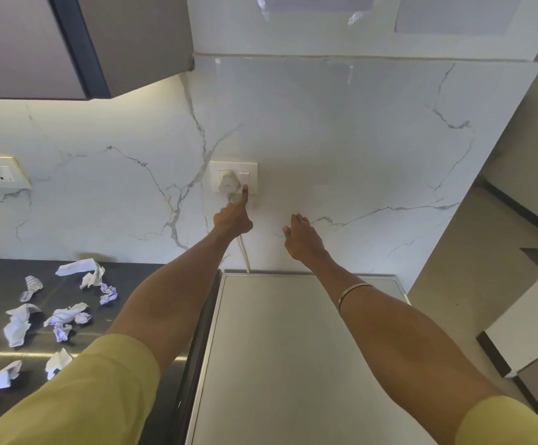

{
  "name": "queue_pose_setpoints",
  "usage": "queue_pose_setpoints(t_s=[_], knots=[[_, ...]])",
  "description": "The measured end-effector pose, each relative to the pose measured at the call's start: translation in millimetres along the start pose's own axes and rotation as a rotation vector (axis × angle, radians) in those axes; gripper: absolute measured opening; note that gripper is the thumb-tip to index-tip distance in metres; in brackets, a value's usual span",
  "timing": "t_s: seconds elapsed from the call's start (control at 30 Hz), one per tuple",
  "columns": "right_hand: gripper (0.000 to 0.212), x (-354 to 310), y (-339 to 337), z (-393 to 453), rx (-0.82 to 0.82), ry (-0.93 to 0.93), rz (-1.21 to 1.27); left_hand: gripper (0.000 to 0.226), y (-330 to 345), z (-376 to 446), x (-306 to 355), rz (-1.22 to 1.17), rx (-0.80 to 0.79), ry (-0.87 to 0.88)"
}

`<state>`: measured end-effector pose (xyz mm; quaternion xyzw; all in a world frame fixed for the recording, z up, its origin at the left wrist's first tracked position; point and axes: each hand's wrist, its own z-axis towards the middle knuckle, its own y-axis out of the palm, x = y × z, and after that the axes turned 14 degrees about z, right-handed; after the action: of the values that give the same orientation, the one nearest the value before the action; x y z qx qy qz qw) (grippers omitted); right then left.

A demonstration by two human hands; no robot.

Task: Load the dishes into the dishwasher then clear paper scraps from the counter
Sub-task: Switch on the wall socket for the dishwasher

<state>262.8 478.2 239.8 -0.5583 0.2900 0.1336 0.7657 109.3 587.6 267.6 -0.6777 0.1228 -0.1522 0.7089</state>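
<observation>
Risk sits at the wall switch (244,178) — your left hand (231,220) has its other fingers curled and the forefinger out on it, just beside the plug (228,183); slip and you nudge that. Your right hand (303,239) hangs relaxed, holding nothing. Paper scraps (65,316) lie scattered on the worktop (152,274), left of the dishwasher (293,348) — easily forgotten.

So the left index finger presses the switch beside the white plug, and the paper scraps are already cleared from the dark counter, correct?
Not quite. The head view shows the paper scraps still lying on the dark counter. The rest stands: the left hand presses the switch beside the white plug.
</observation>
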Motion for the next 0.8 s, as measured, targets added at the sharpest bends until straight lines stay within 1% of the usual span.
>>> queue_pose_setpoints(t_s=[0.17, 0.2, 0.3, 0.37, 0.7, 0.8], knots=[[0.039, -9.3, -2.7, -18.0, -0.006, 0.016, 0.002, 0.079, 11.6, -26.5, 0.5, 0.000, 0.025, 0.010], [0.039, -11.3, -4.0, -22.0, -0.007, 0.022, 0.000, 0.073, 15.0, -33.2, 0.9, -0.010, 0.024, 0.007], [0.041, -17.7, -7.4, -35.4, -0.008, 0.038, -0.020, 0.043, 24.7, -51.4, 0.0, -0.058, 0.060, 0.016], [0.042, -22.5, -8.7, -45.0, -0.004, 0.046, -0.023, 0.034, 30.3, -61.8, -2.3, -0.073, 0.097, 0.052], [0.041, -52.9, -2.8, -113.2, 0.016, 0.049, -0.031, 0.027, 35.0, -124.6, -14.2, -0.077, 0.195, 0.164], [0.042, -57.8, 2.0, -136.7, -0.007, 0.071, -0.052, 0.032, 40.0, -149.3, -17.6, -0.038, 0.193, 0.186]])
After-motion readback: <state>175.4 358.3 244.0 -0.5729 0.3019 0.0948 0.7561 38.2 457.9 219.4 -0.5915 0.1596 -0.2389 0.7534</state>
